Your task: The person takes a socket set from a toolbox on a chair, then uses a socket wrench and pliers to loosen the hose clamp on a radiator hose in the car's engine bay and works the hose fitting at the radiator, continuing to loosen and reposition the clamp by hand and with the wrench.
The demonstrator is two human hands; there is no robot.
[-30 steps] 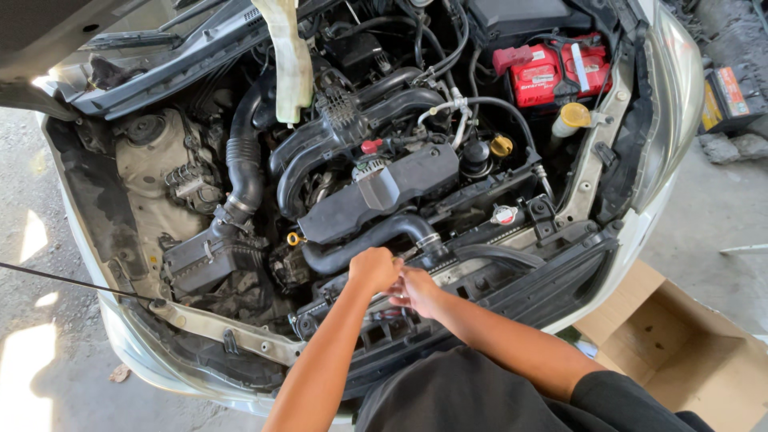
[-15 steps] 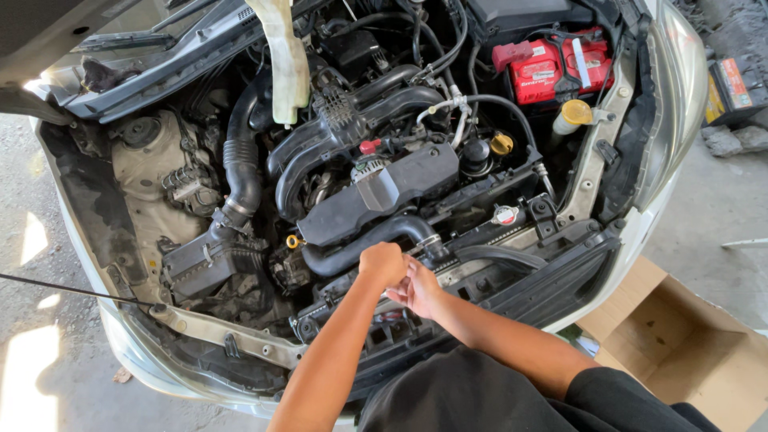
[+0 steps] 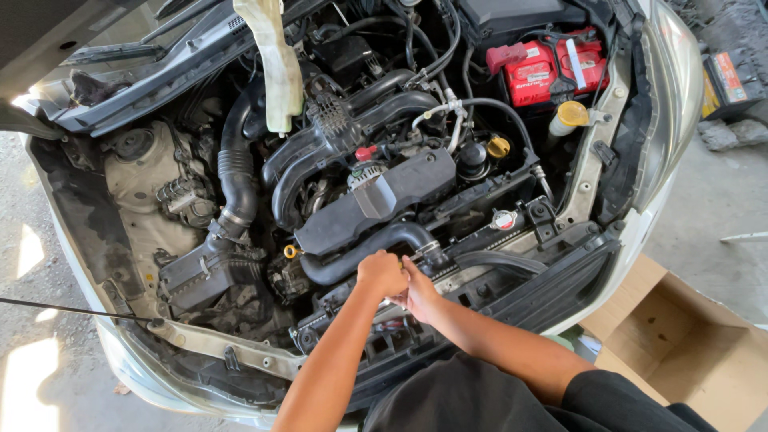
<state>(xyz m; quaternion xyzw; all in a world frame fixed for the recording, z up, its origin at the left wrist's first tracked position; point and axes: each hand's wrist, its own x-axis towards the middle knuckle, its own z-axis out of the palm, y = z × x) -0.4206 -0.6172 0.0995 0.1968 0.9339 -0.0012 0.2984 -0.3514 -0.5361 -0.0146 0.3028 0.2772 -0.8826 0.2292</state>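
Left hand (image 3: 382,274) is curling shut, knuckles up, over the near end of the thick black rubber hose (image 3: 368,250); whatever it is gripping is hidden. Right hand (image 3: 418,290) is pressing against the left, fingers bent; its grip cannot be told. Both are resting just beyond the black front crossmember (image 3: 512,296). Farther out, a black plastic engine cover (image 3: 376,200). Far right of the hands, a red battery (image 3: 552,72); nearer right, a brown cardboard box (image 3: 680,344).

A cardboard box (image 3: 688,352) and a spare battery (image 3: 732,80) sit on the concrete floor (image 3: 720,200).
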